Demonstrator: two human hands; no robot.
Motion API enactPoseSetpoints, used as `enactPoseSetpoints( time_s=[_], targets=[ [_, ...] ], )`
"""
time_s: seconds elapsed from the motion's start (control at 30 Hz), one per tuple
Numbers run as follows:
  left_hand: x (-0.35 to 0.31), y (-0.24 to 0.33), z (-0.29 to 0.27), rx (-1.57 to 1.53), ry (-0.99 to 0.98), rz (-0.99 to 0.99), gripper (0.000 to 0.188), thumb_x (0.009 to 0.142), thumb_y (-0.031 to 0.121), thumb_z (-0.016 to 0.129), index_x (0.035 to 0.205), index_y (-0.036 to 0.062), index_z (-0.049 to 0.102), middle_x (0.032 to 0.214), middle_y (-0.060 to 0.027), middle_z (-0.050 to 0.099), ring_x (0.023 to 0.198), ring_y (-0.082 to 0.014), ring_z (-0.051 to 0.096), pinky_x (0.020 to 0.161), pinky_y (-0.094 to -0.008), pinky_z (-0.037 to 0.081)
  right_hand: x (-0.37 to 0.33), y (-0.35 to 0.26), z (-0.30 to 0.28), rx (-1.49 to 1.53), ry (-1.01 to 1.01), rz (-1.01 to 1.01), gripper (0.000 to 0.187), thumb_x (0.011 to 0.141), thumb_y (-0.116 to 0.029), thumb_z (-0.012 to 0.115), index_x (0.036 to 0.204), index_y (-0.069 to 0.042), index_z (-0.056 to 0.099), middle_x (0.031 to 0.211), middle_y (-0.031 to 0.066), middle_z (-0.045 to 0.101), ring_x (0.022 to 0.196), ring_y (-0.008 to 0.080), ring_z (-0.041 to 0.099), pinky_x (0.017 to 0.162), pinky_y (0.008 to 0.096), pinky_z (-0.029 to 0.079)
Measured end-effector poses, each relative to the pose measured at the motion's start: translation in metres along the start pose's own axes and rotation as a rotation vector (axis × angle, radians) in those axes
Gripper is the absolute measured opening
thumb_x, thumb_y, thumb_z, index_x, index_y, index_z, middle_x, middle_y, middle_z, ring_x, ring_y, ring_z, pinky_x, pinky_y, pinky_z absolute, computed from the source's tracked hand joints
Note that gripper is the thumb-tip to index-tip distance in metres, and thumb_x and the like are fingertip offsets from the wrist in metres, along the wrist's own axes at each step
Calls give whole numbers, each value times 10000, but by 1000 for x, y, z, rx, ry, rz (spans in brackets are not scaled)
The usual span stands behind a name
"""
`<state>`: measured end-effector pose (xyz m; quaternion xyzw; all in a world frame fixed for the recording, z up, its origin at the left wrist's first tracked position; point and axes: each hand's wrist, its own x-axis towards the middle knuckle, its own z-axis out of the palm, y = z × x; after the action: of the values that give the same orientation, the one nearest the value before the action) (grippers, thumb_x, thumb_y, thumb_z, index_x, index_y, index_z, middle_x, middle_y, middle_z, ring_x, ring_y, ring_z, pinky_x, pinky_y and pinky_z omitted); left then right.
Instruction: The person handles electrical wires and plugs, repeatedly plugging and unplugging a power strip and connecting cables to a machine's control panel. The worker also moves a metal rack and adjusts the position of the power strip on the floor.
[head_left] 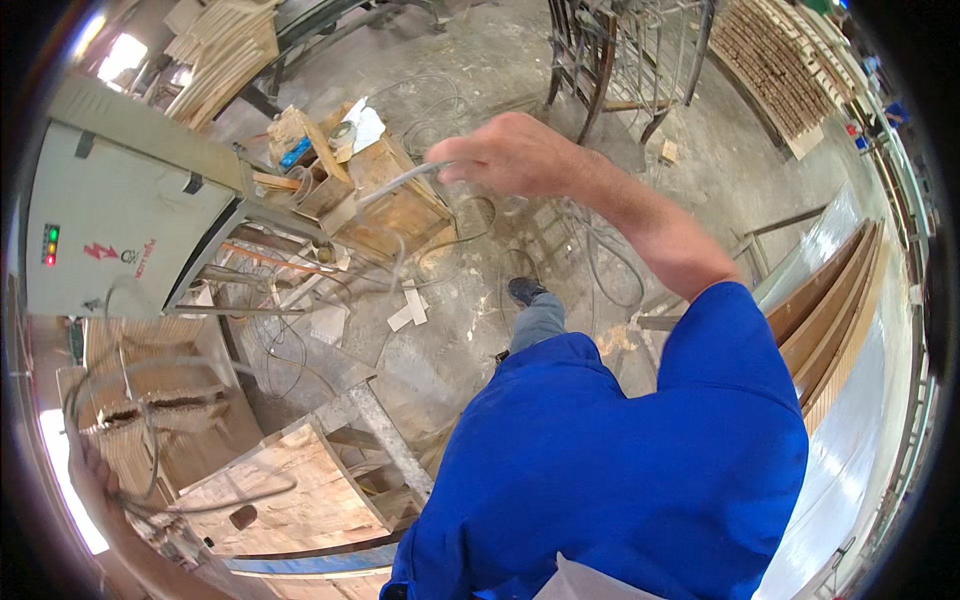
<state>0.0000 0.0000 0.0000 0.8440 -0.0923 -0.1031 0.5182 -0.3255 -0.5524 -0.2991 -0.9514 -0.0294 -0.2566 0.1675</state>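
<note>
My right hand (505, 152) is stretched out ahead, its fingers closed round a pale grey cable (405, 178). From there the cable runs left and sags over the front of a wooden crate (385, 200). At the far lower left, my left hand (92, 475) is closed on loops of grey cable, one of which (240, 501) hangs over a wooden panel. Motion blurs the cable between my hands, so I cannot tell whether it is one continuous length. On the crate lie a roll of tape (342, 134), a blue object (296, 153) and white paper (367, 128).
A grey electrical cabinet (120, 230) with indicator lights stands at the left. Below it is the wooden panel (290, 490). Loose cable (612, 262) and wood scraps (410, 306) lie on the concrete floor. Metal frames (610, 70) stand ahead; long brown boards (825, 310) lean at the right.
</note>
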Motion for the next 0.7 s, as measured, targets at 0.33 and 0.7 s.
enactPoseSetpoints(
  time_s=[0.33,0.7],
  targets=[
    [-28,-3,216,-561,-335,198,272,1059,269,553,944,23,566,1120,-282,682,1088,-407,689,1000,-513,560,191,-174,-66,41,-306,-789,338,925,-431,689,942,-98,631,692,48,658,608,212,666,616,393,550],
    [-13,53,184,-371,-517,441,302,1039,261,605,1196,3,590,719,58,421,422,0,290,361,-172,218,268,-118,-103,-137,97,-763,201,935,-173,583,953,-13,705,822,149,714,745,272,690,662,373,546]
  ],
)
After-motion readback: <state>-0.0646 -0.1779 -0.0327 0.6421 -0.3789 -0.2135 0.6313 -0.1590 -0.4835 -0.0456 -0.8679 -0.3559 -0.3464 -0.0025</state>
